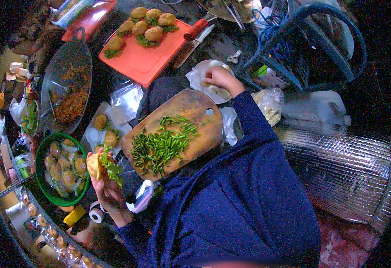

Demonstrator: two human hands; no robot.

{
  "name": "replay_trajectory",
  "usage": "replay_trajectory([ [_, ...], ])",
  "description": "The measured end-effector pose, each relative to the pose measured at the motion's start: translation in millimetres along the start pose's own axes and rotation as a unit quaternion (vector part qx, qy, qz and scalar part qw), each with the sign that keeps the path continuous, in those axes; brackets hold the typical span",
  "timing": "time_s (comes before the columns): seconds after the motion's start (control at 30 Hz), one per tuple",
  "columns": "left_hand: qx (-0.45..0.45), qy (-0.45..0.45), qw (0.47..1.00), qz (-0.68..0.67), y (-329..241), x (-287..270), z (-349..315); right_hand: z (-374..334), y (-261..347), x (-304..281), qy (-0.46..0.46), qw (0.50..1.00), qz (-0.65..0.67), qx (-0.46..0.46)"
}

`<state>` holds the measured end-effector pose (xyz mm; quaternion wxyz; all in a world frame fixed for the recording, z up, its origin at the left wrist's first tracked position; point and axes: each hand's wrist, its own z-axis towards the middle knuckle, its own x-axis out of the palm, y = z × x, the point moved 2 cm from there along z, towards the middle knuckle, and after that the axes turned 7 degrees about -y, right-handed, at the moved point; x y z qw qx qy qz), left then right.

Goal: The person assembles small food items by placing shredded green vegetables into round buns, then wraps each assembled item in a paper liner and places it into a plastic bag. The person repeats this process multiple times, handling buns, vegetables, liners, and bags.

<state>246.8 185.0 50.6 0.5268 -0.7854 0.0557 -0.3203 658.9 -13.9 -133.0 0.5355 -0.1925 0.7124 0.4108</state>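
Observation:
In my left hand (107, 190) is a round golden bun (94, 167) with green lettuce (112, 169) sticking out of it, gripped between the fingers. My right hand (224, 79) reaches over a white plate (198, 69) holding pale food pieces that look like egg. Its fingers are bent together at the food, and what they hold cannot be made out. Between my arms lies a wooden chopping board (206, 129) with a pile of small green chillies (171, 142) on it.
A green basket (39, 172) of wrapped buns stands left, beneath a wok (48, 85) of reddish shredded food. Beyond, an orange board (135, 62) carries buns on greens, with a knife (191, 49) alongside. A dark blue frame (300, 15) and foil-covered bundle (347, 165) are right.

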Motion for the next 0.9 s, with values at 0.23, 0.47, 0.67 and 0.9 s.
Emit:
replay_trajectory([
  [0.23, -0.006, -0.020, 1.000, 0.018, -4.3, -3.6, -8.9, 24.7, -20.0, 0.5, 0.070, 0.997, -0.013, 0.002],
  [0.47, 0.001, -0.002, 1.000, 0.011, -0.5, 4.6, -8.3, 22.2, -25.3, 8.3, 0.035, 0.999, 0.035, 0.020],
  [0.67, -0.010, -0.011, 1.000, 0.015, 0.6, 2.7, -4.4, -5.9, -20.2, -19.0, -0.160, 0.974, 0.055, 0.150],
  [0.9, -0.024, 0.006, 1.000, -0.016, 5.3, 2.8, -0.3, -92.4, 11.4, -2.2, -0.318, 0.915, 0.049, 0.241],
])
